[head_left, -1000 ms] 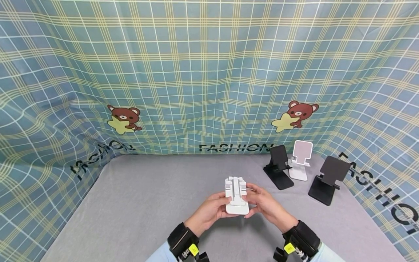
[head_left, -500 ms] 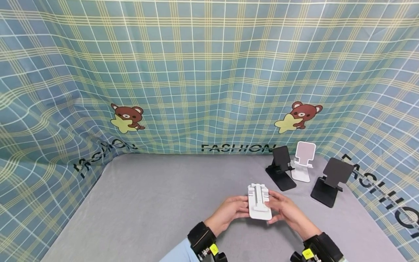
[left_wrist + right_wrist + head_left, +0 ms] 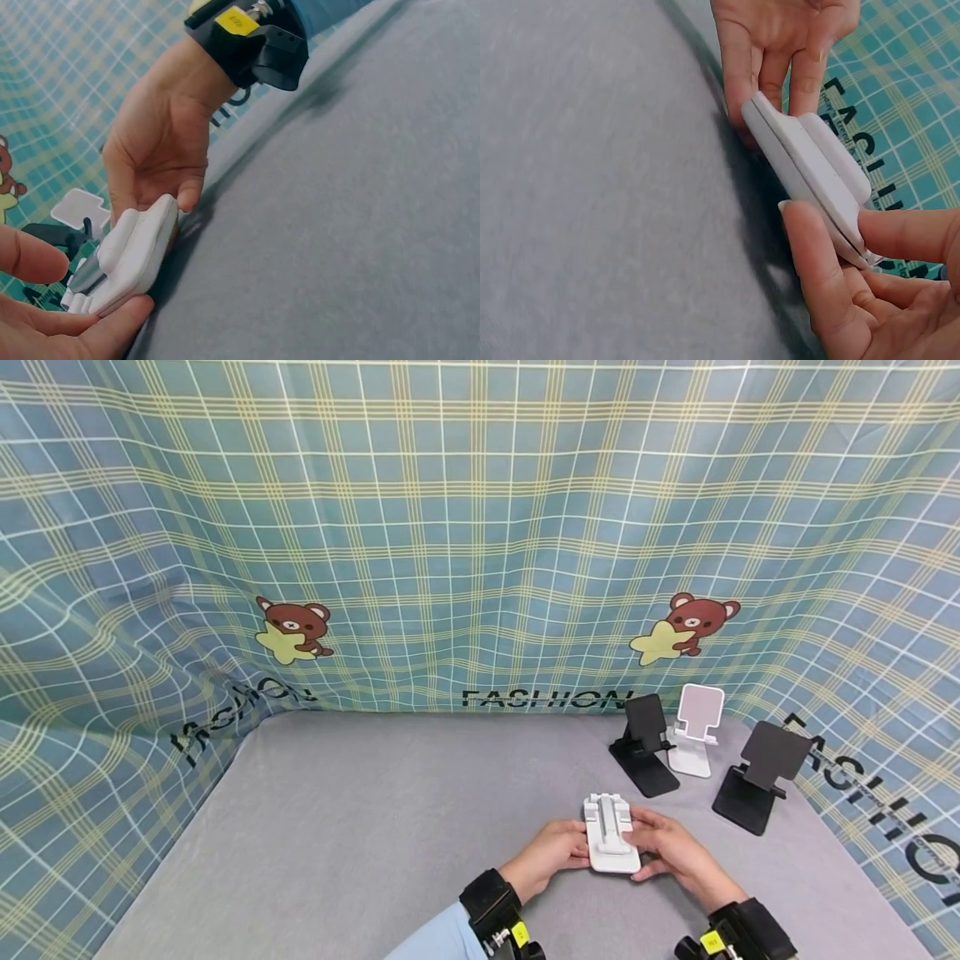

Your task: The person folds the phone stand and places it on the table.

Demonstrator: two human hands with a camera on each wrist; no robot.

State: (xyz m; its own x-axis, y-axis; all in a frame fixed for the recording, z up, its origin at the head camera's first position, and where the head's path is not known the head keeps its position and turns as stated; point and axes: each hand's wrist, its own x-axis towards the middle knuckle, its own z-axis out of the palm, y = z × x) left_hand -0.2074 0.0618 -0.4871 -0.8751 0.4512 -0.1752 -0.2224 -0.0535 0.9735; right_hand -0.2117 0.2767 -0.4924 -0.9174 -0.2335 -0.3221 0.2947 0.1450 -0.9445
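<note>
A folded white phone stand (image 3: 612, 835) lies between my two hands, low over the grey table, its hinged arm folded down on the upper face. My right hand (image 3: 671, 847) pinches its right side, thumb (image 3: 907, 234) on top and fingers below. On the left side, my left hand (image 3: 551, 852) touches the edge with extended fingers (image 3: 116, 326); its thumb (image 3: 30, 255) is raised off the stand. Whether the stand's underside meets the cloth cannot be made out.
Toward the back right stand a black phone stand (image 3: 645, 745), a white phone stand (image 3: 699, 718) and another black phone stand (image 3: 761, 772), all unfolded. A plaid curtain (image 3: 480, 527) borders the grey tabletop (image 3: 375, 802) at the back and sides.
Both hands have carried the white phone stand rightward and down toward the table. My left thumb has come off its top. The head view has shifted slightly.
</note>
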